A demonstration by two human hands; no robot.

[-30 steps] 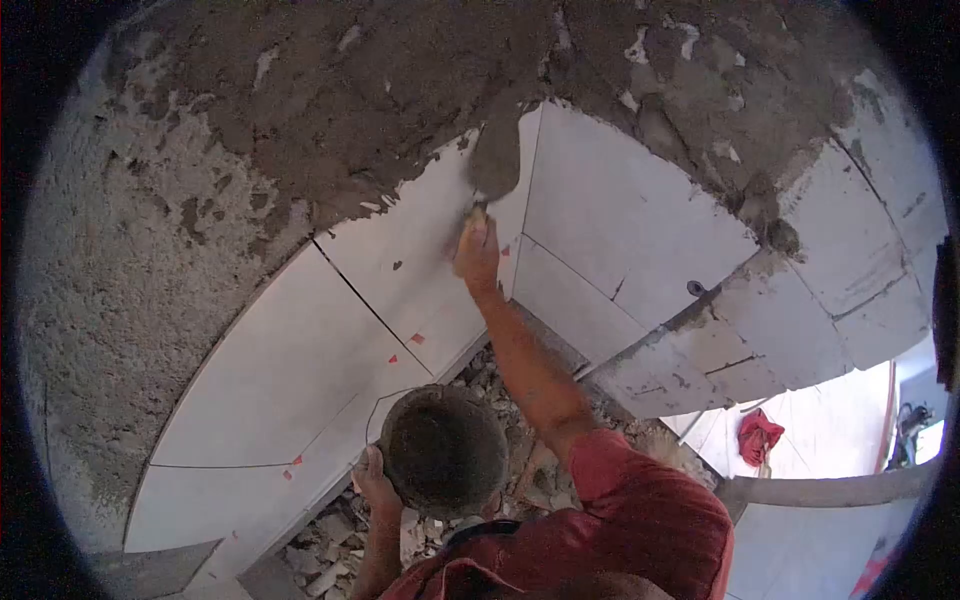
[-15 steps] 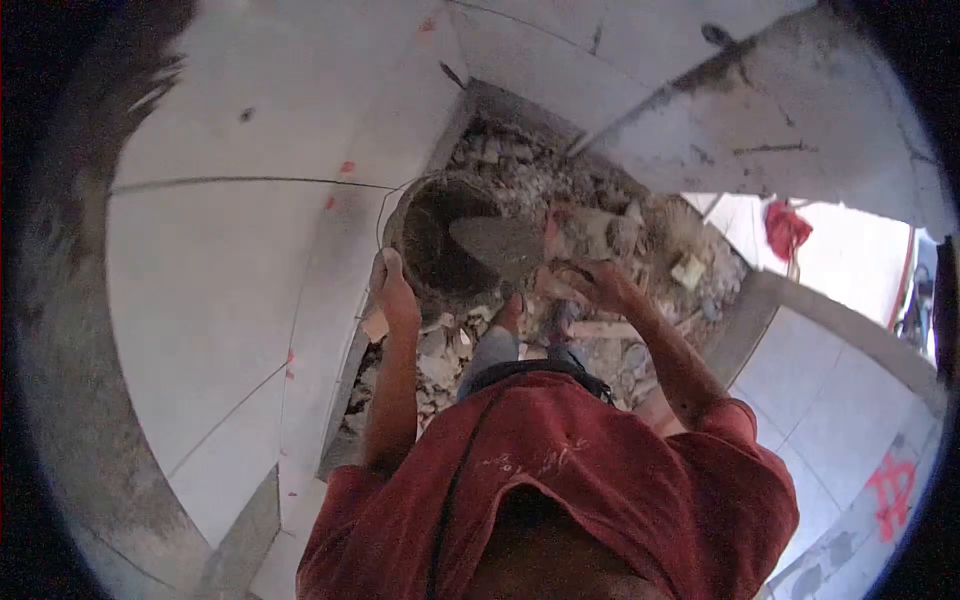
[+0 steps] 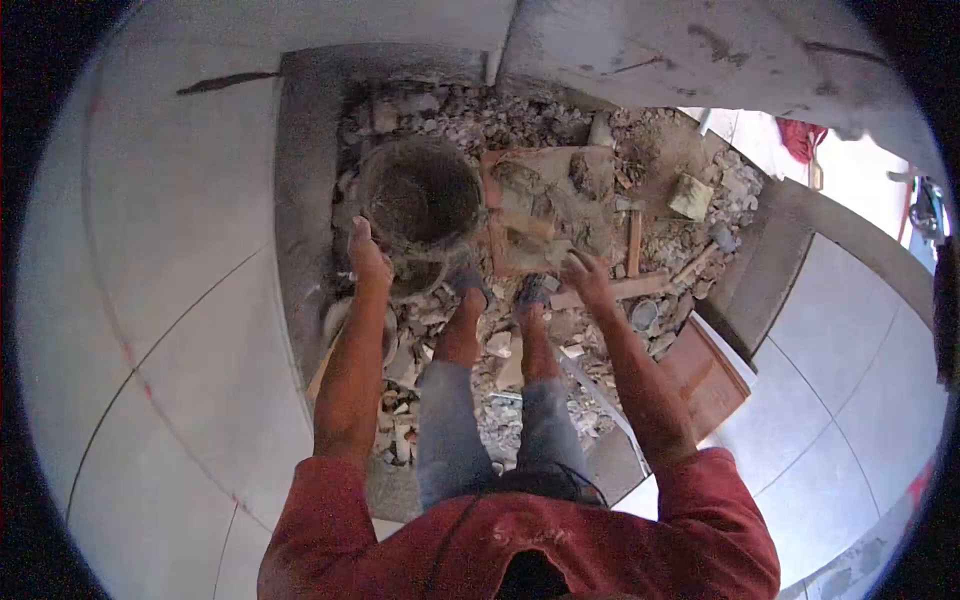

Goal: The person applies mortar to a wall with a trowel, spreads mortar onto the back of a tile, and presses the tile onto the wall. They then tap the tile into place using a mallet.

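A round, dirt-caked bucket (image 3: pixel 425 195) stands on the rubble, its inside dark. Beside its near-left rim is my left hand (image 3: pixel 370 258), with a finger stretched up and the rest partly hidden; it appears to hold nothing. My right hand (image 3: pixel 588 280) hovers by the near edge of a reddish-edged square board (image 3: pixel 493 245), fingers apart and empty. Grey mortar-like clumps lie on that board. A light-brown piece (image 3: pixel 528 224), perhaps a tool handle, rests there too, slightly blurred.
Broken stone and tile rubble (image 3: pixel 500 345) surrounds my feet. Wooden strips (image 3: pixel 633 243) and a small round cup (image 3: pixel 644 316) lie to the right. A brown panel (image 3: pixel 700 375) leans at the pit's edge. Pale tiles (image 3: pixel 830 330) border the pit; a slab (image 3: pixel 690 50) overhangs the far side.
The bucket now sits lower and farther off, apart from my left hand. The grey trowel-like blade near my right hand no longer shows. My view has turned, revealing the board and my legs.
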